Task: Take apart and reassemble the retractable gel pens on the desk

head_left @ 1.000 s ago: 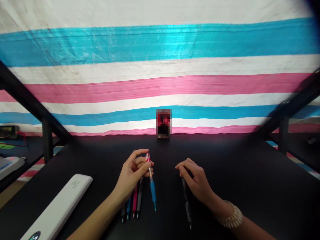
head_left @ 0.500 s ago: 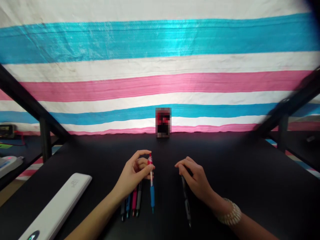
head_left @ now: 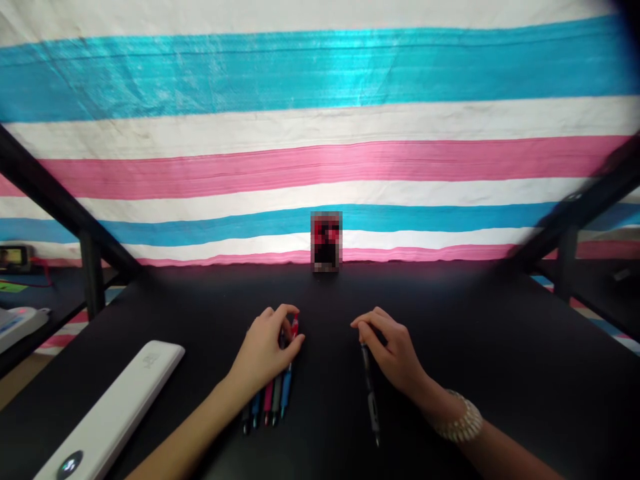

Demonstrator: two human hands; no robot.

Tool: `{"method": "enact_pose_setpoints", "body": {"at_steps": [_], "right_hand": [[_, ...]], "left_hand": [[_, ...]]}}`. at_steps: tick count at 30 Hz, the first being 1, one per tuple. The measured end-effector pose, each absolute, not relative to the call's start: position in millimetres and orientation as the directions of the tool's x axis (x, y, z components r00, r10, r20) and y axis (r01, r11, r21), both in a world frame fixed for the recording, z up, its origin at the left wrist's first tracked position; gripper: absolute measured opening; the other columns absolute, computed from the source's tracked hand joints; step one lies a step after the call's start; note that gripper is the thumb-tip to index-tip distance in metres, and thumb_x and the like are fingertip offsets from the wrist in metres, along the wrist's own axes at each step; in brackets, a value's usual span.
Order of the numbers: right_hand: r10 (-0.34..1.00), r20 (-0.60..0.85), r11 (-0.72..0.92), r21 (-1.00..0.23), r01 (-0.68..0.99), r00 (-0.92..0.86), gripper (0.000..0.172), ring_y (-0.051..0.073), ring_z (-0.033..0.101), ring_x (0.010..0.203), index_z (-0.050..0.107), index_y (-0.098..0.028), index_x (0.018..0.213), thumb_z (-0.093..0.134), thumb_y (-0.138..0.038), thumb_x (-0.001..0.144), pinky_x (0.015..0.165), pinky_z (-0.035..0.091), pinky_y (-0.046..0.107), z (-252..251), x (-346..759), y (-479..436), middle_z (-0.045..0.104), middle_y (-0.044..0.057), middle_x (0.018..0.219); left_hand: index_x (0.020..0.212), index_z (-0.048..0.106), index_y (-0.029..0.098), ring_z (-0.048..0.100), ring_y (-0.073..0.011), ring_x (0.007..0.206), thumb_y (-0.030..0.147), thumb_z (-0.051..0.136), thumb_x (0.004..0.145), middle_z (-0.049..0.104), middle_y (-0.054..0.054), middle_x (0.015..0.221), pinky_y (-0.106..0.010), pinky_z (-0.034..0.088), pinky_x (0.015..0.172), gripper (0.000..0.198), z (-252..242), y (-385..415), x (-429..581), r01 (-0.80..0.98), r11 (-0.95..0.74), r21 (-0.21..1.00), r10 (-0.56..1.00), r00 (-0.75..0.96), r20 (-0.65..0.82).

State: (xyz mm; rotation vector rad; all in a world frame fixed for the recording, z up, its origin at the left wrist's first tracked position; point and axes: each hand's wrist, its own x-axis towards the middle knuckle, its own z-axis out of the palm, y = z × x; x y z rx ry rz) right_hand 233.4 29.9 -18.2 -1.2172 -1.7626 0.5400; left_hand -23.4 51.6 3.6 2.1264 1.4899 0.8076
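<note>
My left hand (head_left: 264,347) is closed around the upper part of a click pen (head_left: 286,388) with a red top and a blue grip. The index fingertip rests by its push button, and the thumb crosses over the barrel. Just left of this pen, a row of several pens (head_left: 269,403) with dark, blue, pink and grey grips lies partly under the hand. On the right, my right hand (head_left: 393,347) pinches the top end of a dark grey pen (head_left: 372,400), whose tip points toward me. Its fingertips hide that pen's upper end.
A long white power bank (head_left: 113,407) with a round display lies at left on the black table (head_left: 320,293). A small blurred-out red and black object (head_left: 326,243) stands at the back edge. Black frame bars slope at both sides before a striped sheet (head_left: 320,167).
My left hand has moved left with the red-topped pen, which is now beside the row of pens. My right hand and the dark grey pen have hardly moved.
</note>
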Motion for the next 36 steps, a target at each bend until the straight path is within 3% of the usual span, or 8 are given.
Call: {"method": "enact_pose_setpoints", "body": {"at_steps": [5,7,9,12,17,24,30,36], "right_hand": [[0.891,0.446,0.42,-0.747,0.515,-0.081,0.025,0.02,0.057,0.068,0.068,-0.019,0.085,0.048,-0.024,0.1,0.065,0.046,0.032,-14.2,235.3,32.4,0.057,0.002,0.068],[0.887,0.455,0.425,-0.742,0.518,-0.076,0.025,0.02,0.058,0.069,0.068,-0.02,0.085,0.048,-0.024,0.1,0.066,0.046,0.032,-13.4,235.4,32.8,0.059,0.002,0.068],[0.883,0.464,0.43,-0.736,0.522,-0.074,0.025,0.02,0.058,0.07,0.068,-0.02,0.085,0.048,-0.024,0.1,0.066,0.047,0.032,-12.7,235.1,32.7,0.06,0.002,0.068],[0.879,0.472,0.436,-0.729,0.528,-0.074,0.026,0.02,0.058,0.07,0.068,-0.02,0.085,0.047,-0.023,0.1,0.067,0.047,0.032,-10.8,234.4,31.8,0.061,0.002,0.067],[0.878,0.469,0.441,-0.717,0.541,-0.094,0.026,0.02,0.059,0.07,0.067,-0.02,0.084,0.046,-0.021,0.1,0.068,0.048,0.032,-7.4,232.9,29.0,0.062,0.002,0.067],[0.881,0.414,0.46,-0.64,0.615,-0.229,0.022,0.018,0.061,0.077,0.066,-0.02,0.106,0.048,-0.012,0.096,0.078,0.051,0.031,-15.3,236.6,39.9,0.066,0.002,0.082],[0.861,0.325,0.504,-0.452,0.736,-0.391,0.058,0.023,0.057,0.099,0.048,-0.017,0.145,0.047,-0.002,0.089,0.095,0.047,0.039,-22.2,247.6,95.7,0.063,0.009,0.107],[0.87,0.249,0.486,-0.288,0.825,-0.426,0.076,0.025,0.054,0.095,0.044,-0.024,0.151,0.043,0.005,0.081,0.091,0.043,0.039,-14.8,246.0,151.5,0.057,0.011,0.109]], "left_hand": [[0.118,0.066,0.014,0.058,-0.0349,0.095,0.02,0.062,0.083,0.069,-0.015,0.102,-0.047,0.044,0.082,0.036,-0.8,35.7,-7.3,0.787,-0.43,0.443,0.899,0.33,0.287],[0.126,0.064,0.02,0.06,-0.0323,0.1,0.016,0.06,0.087,0.071,-0.012,0.113,-0.047,0.043,0.09,0.04,-5.7,23.8,4.4,0.739,-0.556,0.381,0.83,0.469,0.302],[0.139,0.056,0.025,0.054,-0.0314,0.123,0.01,0.053,0.093,0.064,-0.01,0.136,-0.046,0.039,0.102,0.048,-12.5,12.3,15.4,0.548,-0.82,0.165,0.568,0.75,0.338],[0.139,0.055,0.026,0.047,-0.0288,0.136,0.015,0.052,0.099,0.061,-0.006,0.143,-0.048,0.03,0.114,0.042,-21.7,1.8,25.7,0.327,-0.945,0.024,0.316,0.886,0.34],[0.114,0.067,0.019,0.055,-0.0299,0.128,0.015,0.051,0.101,0.069,-0.008,0.133,-0.05,0.031,0.115,0.021,-22.0,1.0,28.1,0.331,-0.943,0.03,0.319,0.874,0.367],[0.109,0.068,0.021,0.065,-0.025,0.106,0.008,0.051,0.098,0.073,-0.008,0.106,-0.048,0.039,0.11,0.024,-22.5,-2.4,28.9,0.323,-0.947,0.009,0.301,0.873,0.385],[0.102,0.069,0.018,0.063,-0.0255,0.11,0.011,0.054,0.098,0.074,-0.009,0.109,-0.048,0.036,0.113,0.017,-26.6,-2.6,25.7,0.279,-0.958,0.066,0.28,0.862,0.424],[0.096,0.068,0.019,0.064,-0.0229,0.105,0.013,0.056,0.098,0.074,-0.007,0.105,-0.045,0.036,0.112,0.014,-27.8,1.5,24.1,0.291,-0.957,0.016,0.259,0.824,0.504]]}}
